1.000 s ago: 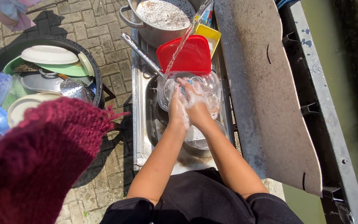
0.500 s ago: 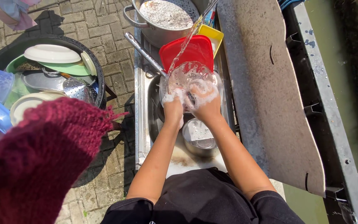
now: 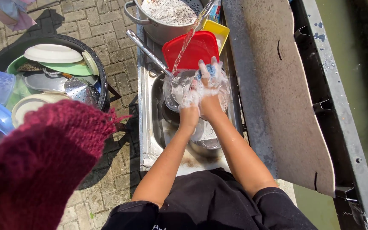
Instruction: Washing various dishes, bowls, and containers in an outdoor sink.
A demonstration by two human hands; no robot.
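Both of my soapy hands are over the metal sink (image 3: 150,123), under a thin stream of water (image 3: 188,38) that falls from the top. My left hand (image 3: 188,104) grips the near rim of a clear bowl (image 3: 176,90) covered in foam. Pressed against the bowl's right side, my right hand (image 3: 211,91) holds a blue sponge (image 3: 211,70) at its fingertips. More metal dishes (image 3: 207,145) lie in the sink below my forearms.
Behind the sink are a red lid (image 3: 199,49), a yellow container (image 3: 218,29), a large metal pot (image 3: 167,17) and a ladle handle (image 3: 145,49). A black basin (image 3: 101,76) of plates sits on brick paving at left. A grey board (image 3: 277,98) lies at right. Maroon knit cloth (image 3: 35,166) fills the lower left.
My hands have turned the clear bowl under the water, and my right hand has risen to its far rim, so the blue sponge now shows.
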